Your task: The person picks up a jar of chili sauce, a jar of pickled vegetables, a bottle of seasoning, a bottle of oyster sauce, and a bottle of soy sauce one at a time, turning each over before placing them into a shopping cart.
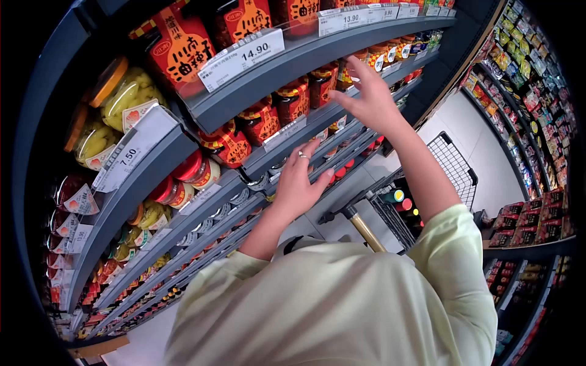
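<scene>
My right hand [369, 104] reaches up to the shelf with its thumb and fingers spread and nothing in them. Its fingertips overlap the row of jars with orange labels and checkered lids, close to one jar [323, 84]. Lower down, my left hand [299, 183], with a ring on one finger, is held out in front of the shelf edge, its thumb apart from the fingers and holding nothing. Beside it on the shelf stand more red-orange jars, among them a tilted-looking one [226, 145] and another [260, 120].
Above runs a shelf with a 14.90 price tag [243, 58] and large red jars [177, 49]. Jars of pale green pickles [131, 97] stand at left. A shopping cart [453, 168] with goods is below right, before another stocked shelf [513, 134].
</scene>
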Available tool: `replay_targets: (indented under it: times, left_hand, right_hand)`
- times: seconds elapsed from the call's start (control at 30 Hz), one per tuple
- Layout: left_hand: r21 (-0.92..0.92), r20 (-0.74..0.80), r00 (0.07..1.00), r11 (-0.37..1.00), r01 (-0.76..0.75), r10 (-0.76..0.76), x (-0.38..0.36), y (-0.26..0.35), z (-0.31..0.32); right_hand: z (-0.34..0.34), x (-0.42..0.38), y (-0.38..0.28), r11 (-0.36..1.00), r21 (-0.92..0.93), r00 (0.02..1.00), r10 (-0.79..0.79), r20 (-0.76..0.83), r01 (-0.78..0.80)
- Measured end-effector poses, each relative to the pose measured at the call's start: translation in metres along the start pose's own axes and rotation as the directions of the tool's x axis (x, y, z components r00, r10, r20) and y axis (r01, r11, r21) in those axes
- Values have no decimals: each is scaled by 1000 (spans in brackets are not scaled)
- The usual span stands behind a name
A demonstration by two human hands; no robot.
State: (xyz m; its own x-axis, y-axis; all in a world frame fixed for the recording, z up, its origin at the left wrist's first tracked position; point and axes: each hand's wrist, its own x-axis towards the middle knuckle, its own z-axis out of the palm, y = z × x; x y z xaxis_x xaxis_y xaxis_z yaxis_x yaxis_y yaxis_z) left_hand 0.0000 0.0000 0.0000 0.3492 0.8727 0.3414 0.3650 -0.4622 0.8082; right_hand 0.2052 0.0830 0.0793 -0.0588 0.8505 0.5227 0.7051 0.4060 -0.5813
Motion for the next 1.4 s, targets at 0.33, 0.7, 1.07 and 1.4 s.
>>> replay_targets:
  times: [0.33, 0.7, 1.07, 1.4]
  left_hand:
    - [-399, 0, 990, 908, 129, -140, -9, -19, -9]
    - [-446, 60, 984, 877, 178, -170, -6, -16, 2]
    - [-804, 552, 832, 224, 551, -66, -3, 15, 14]
    - [-599, 801, 597, 62, 798, 52, -21, 35, 69]
  right_hand:
    - [41, 26, -3, 974, 33, 975, 224, 1, -224]
    - [52, -3, -5, 903, 429, 944, 123, -308, 23]
    - [-29, -105, -11, 390, 915, 887, 383, -260, 100]
    - [-53, -200, -3, 358, 927, 935, 354, -23, -113]
